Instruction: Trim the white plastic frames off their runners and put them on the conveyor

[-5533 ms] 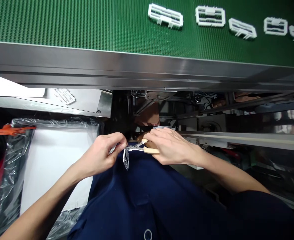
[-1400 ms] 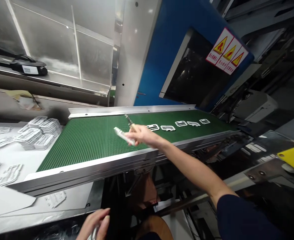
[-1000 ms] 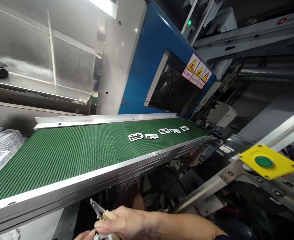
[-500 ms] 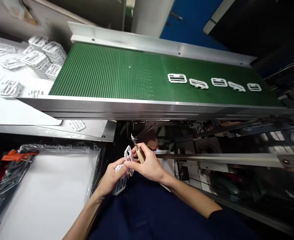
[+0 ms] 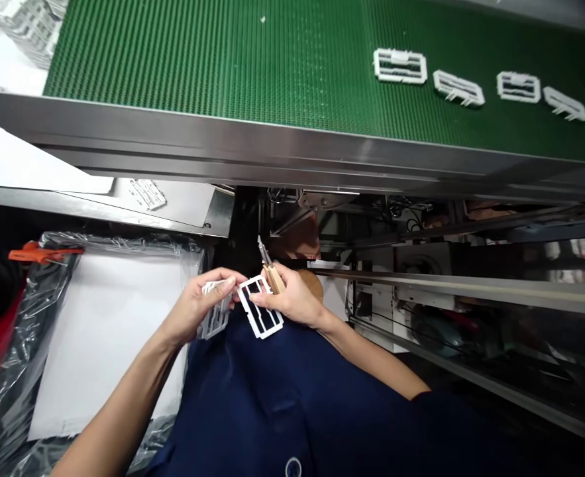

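Observation:
My left hand is closed around a small stack of white plastic frames, held low in front of my body. In my right hand, thumb and fingers pinch a single white plastic frame with slots and crossbars, tilted, its face toward me. The same hand also keeps hold of a knife-like tool with a pale tan handle and a thin metal tip pointing up and away. The two hands are close together, and the left fingertips are near the single frame's upper left corner.
Several white frames lie in a row on the green ribbed conveyor belt, behind its metal side rail. Stacked frames stand at the far left. A plastic-lined box with white sheet and an orange clip sits left.
The view has tilted down, so the belt appears nearer. The single frame has come away from the left hand's stack and turned flat toward me in the right hand; the hands have parted slightly.

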Demonstrator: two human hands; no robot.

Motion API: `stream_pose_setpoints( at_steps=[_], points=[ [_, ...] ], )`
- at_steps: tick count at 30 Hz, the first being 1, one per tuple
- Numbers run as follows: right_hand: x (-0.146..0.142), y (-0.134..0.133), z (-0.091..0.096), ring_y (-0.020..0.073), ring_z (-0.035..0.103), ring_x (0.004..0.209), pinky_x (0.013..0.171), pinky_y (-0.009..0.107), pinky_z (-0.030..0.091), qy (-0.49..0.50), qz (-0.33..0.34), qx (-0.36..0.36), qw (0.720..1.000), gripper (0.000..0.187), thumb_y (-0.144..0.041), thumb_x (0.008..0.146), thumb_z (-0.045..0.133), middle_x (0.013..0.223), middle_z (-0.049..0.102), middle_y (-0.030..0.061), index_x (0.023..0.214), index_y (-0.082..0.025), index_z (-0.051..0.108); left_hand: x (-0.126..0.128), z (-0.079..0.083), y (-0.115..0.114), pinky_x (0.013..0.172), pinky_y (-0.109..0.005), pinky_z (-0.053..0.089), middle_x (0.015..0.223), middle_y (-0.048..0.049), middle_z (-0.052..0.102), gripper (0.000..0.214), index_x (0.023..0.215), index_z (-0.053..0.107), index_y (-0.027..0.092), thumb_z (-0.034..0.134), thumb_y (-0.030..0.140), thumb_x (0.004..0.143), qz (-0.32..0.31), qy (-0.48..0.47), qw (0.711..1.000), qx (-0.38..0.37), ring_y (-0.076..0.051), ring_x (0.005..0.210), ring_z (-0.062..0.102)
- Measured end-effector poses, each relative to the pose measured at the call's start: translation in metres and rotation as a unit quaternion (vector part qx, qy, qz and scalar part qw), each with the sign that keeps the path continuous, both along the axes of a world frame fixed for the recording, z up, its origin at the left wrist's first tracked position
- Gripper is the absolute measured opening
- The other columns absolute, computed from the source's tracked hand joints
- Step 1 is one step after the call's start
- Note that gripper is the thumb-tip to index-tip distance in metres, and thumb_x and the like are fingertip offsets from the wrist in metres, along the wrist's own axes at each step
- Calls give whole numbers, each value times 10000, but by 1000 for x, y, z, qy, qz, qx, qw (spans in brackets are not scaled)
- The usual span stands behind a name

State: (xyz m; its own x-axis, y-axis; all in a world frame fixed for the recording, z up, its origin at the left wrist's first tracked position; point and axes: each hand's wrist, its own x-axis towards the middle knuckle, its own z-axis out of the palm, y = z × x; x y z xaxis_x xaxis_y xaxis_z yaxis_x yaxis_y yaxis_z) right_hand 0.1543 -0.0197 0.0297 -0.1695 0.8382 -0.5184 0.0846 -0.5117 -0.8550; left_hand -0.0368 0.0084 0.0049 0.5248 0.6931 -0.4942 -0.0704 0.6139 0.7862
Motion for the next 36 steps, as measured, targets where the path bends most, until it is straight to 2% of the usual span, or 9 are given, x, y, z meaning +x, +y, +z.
stream_pose_setpoints(
  at_steps=[5, 9, 13, 18, 24, 29, 36],
  points=[
    [6, 0, -6, 84, 451, 645, 610, 224, 385, 34, 23, -35, 999, 415, -346, 589, 785, 739, 498, -44, 824, -169, 493, 4, 14, 29, 589, -214, 421, 682, -5, 595, 213, 830, 668, 151, 694, 353, 767, -138, 77, 986, 51, -112, 606, 504],
    [10, 0, -11, 74, 425, 624, 591, 213, 365, 57, 38, -42, 997, 436, -354, 555, 804, 711, 487, -57, 788, -171, 483, 8, 10, 37, 518, -214, 380, 599, 8, 554, 182, 701, 625, 152, 699, 316, 730, -188, 89, 978, 36, -110, 539, 479],
    [14, -2, -16, 70, 412, 619, 585, 208, 351, 53, 33, -49, 997, 466, -378, 537, 814, 705, 477, -65, 800, -176, 486, 10, 4, 35, 503, -218, 358, 587, 12, 534, 196, 678, 585, 160, 674, 323, 740, -204, 104, 973, 35, -113, 529, 467],
    [15, -5, -17, 65, 415, 615, 571, 198, 349, 64, 31, -55, 996, 462, -387, 545, 818, 695, 474, -61, 789, -170, 492, 13, 5, 31, 535, -228, 348, 594, 21, 512, 214, 671, 549, 165, 623, 336, 777, -223, 119, 966, 55, -115, 551, 447],
    [18, -5, -19, 68, 451, 529, 490, 203, 367, 122, -6, -81, 989, 404, -532, 725, 659, 647, 502, -41, 764, -174, 477, 14, 3, 26, 570, -234, 367, 610, 20, 492, 212, 660, 521, 171, 593, 315, 799, -223, 107, 967, 64, -127, 588, 452],
    [25, -6, -20, 81, 493, 548, 522, 208, 406, 141, -3, -66, 988, 381, -456, 685, 719, 628, 531, -42, 786, -170, 488, 13, 1, 24, 489, -228, 350, 606, 3, 515, 182, 679, 532, 176, 593, 306, 792, -213, 115, 969, 44, -130, 535, 456],
    [26, -10, -14, 82, 483, 602, 586, 229, 431, 89, -7, -45, 995, 384, -390, 643, 745, 711, 505, -48, 837, -177, 492, 14, 5, 24, 456, -220, 334, 582, 5, 514, 237, 648, 519, 178, 626, 348, 774, -202, 104, 973, 33, -126, 500, 446]
  ],
)
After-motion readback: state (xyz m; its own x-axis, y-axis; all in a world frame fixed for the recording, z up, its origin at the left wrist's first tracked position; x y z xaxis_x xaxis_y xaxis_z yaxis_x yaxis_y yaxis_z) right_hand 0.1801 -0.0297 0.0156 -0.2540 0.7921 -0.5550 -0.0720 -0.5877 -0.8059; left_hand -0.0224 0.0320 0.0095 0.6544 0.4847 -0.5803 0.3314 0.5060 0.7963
